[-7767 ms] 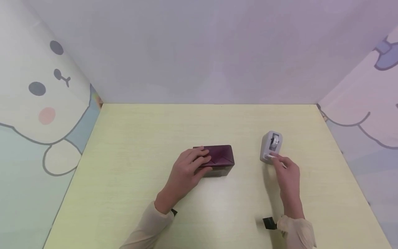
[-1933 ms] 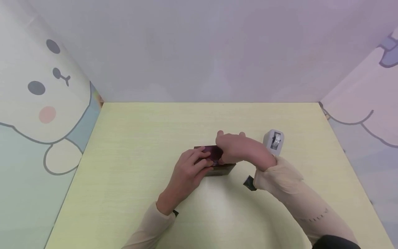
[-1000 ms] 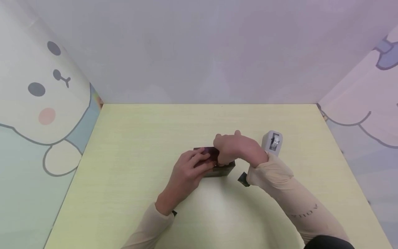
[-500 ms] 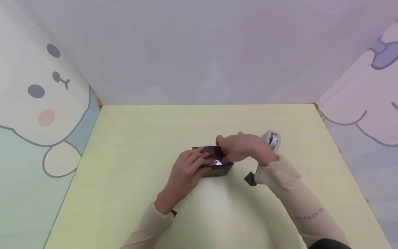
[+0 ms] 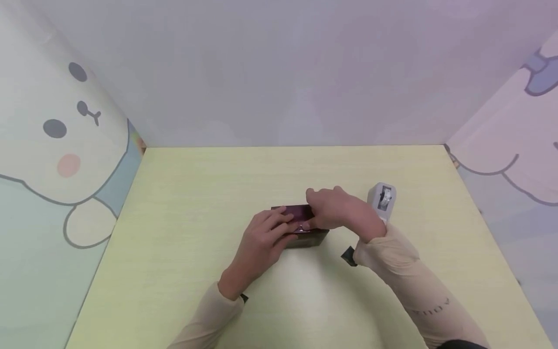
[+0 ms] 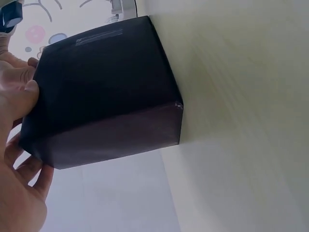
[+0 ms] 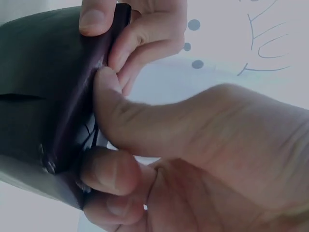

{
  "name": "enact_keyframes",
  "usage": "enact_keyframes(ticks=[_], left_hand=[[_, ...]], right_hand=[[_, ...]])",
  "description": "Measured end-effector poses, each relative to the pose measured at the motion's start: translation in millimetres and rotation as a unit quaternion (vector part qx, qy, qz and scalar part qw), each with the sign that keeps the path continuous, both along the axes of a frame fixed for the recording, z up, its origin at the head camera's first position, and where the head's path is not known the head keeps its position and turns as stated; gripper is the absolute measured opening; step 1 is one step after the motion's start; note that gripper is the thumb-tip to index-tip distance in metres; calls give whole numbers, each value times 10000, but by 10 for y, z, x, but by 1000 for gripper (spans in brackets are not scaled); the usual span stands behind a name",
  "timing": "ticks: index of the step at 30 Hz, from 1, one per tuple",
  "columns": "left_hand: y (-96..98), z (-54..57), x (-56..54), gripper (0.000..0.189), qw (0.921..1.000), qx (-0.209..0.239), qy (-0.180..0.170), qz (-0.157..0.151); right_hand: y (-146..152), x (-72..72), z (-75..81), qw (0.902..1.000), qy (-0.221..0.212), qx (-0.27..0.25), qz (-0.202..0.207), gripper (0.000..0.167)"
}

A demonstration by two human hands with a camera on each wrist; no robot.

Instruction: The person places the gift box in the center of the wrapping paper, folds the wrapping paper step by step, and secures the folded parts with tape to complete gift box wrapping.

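Note:
A box wrapped in glossy dark purple paper (image 5: 307,240) sits on the table. My left hand (image 5: 261,237) holds its left end, fingers across the top and thumb along the near upper edge. My right hand (image 5: 333,208) bends over the right end; its thumb presses the top close to my left fingertips, beside a shiny spot. In the right wrist view, the right thumb (image 7: 145,125) lies along the wrapped edge while curled fingers touch the folded end. A clear tape strip (image 6: 100,36) shows on the dark face in the left wrist view.
A grey tape dispenser (image 5: 376,195) stands right of the box, partly behind my right wrist. The pale yellow table (image 5: 196,184) ends at a plain back wall (image 5: 279,72). Cartoon-printed panels (image 5: 91,160) rise on both sides.
Since the oldest frame, my right hand has gone from the tape dispenser to the box top. Lately its thumb has shifted slightly left. My left hand and the box stay put.

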State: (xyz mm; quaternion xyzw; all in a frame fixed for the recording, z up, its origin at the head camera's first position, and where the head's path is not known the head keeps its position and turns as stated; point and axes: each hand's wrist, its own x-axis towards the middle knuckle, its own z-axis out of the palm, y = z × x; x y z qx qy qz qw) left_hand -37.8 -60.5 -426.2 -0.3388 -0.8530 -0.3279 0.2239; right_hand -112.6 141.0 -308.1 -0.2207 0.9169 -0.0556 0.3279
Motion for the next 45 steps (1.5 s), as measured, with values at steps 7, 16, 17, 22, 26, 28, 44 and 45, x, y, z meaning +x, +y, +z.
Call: enact_keyframes(ticks=[7,16,17,22,26,28,44,45], left_hand=[[1,4,29,23,9999,-42,-47,82],[-47,-14,37,28,9999,-73,90,55],[-52,-13,35,28,9999,-44,122,39],[-47,2,21,24,10000,44,76,-21],[-30,-3,10,22,9999,146,8,-39],[-19,-9,7,22,9997,222,-31,-23],[-21,110,72,27,9764,1464,-1460,619],[-33,131,81,26,9714,1558,-1564,877]], right_hand=[[143,-13,-37,9978,-428,-491,117,41],[50,71,-112,9979,232,-596,71,51],[40,71,-107,9982,189,-577,-12,50],[63,26,-93,9966,-294,-679,-369,50],[104,-3,-87,9957,-460,-738,-303,48],[124,-9,-81,9951,-502,-803,-287,45],[596,241,-441,9018,-308,-3671,-2258,29],[595,285,-473,8920,-203,-3716,-2567,31]])
